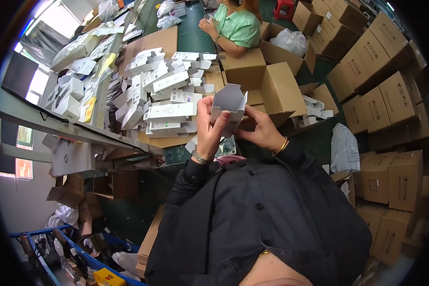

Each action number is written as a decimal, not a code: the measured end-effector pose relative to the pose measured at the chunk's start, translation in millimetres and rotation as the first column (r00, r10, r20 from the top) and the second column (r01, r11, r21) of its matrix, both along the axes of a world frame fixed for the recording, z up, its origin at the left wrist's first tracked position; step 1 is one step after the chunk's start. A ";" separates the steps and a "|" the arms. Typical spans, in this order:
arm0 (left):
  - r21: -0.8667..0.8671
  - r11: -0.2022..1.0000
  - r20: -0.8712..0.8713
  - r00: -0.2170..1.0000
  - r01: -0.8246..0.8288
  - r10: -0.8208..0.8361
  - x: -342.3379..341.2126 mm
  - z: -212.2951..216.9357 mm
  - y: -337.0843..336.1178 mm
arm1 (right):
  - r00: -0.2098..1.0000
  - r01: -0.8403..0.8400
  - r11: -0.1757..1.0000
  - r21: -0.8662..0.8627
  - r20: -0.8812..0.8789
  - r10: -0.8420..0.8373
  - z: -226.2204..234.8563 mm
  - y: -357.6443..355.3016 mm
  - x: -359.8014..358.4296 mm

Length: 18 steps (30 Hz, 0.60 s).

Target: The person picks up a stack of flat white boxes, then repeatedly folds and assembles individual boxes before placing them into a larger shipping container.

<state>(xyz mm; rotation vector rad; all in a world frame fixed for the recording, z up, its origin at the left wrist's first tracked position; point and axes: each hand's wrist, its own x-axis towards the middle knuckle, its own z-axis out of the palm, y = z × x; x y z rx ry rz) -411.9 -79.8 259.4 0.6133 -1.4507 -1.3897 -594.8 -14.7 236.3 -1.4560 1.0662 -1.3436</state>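
Between my two hands I hold a small white box (pixel 228 101) upright, its top flaps unfolded and its grey inside showing. My left hand (pixel 209 127) grips its left side, with the thumb across the near face. Fingers of my right hand (pixel 263 129) press against its lower right side. Just left of my hands lies a heap of white boxes (pixel 169 110), many with flaps sticking out, on a sheet of cardboard. A large open brown carton (pixel 283 88) stands right behind the box I hold.
Across the table a person in a green shirt (pixel 238 28) sits at work. Stacks of sealed brown cartons (pixel 367 62) line the right side. A white sack (pixel 344 148) stands near my right elbow. At the left runs a metal-framed shelf (pixel 76 123); a blue-railed bin (pixel 76 248) sits lower left.
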 end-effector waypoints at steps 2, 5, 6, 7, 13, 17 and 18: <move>0.001 1.000 0.034 0.999 -0.002 0.002 -0.9 4.9 5.3 | 0.999 0.001 1.000 -0.007 -0.043 -0.001 0.0 2.8 -0.1; -0.018 0.999 0.036 0.999 -0.039 0.040 -3.4 4.7 11.0 | 0.997 -0.018 1.000 -0.004 -0.073 0.018 -1.6 5.7 -0.7; -0.029 0.998 0.037 0.998 -0.057 0.058 -4.1 4.8 12.0 | 0.996 -0.027 1.000 -0.003 -0.089 0.026 -1.9 6.3 -1.2; -0.029 0.998 0.037 0.998 -0.057 0.058 -4.0 4.9 12.5 | 0.996 -0.027 1.000 -0.003 -0.089 0.026 -1.4 7.3 -1.3; 0.046 0.995 -0.060 0.994 -0.090 0.093 0.0 -5.0 5.7 | 0.944 -0.005 0.968 -0.251 -0.319 -0.078 4.9 7.9 -3.2; 0.052 0.989 -0.068 0.988 -0.137 0.140 -0.8 -7.4 8.5 | 0.995 0.008 0.998 -0.068 -0.102 -0.015 32.9 6.8 -7.0; 0.025 0.987 -0.043 0.986 -0.160 0.161 -1.2 -7.2 9.9 | 0.999 -0.016 0.996 0.085 0.050 0.012 39.1 6.7 -5.9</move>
